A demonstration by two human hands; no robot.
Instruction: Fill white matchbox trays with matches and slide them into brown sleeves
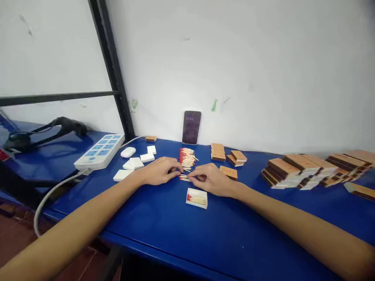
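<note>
Blue table [164, 230] against a white wall [249, 70]. Left hand [159, 171] and right hand [212, 180] both pinch one match bundle [184, 178] lying between them. One match pile [186, 157] lies behind, one filled tray [197, 198] in front, five empty trays [121, 175] at left.

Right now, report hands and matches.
Hands: left hand and right hand pinch small match bundle. Part-filled matchbox tray nearer me. Loose match pile behind bundle.

The blue tabletop [164, 230] is pretty well covered: a white power strip [99, 151] is parked at the left, empty white trays [134, 164] are scattered beside it, a match pile [186, 157] and a small bunch [184, 178] are laid dead centre, a filled tray [197, 198] just below, brown sleeves [231, 158] right of centre, and matchboxes [304, 169] are stacked far right.
</note>
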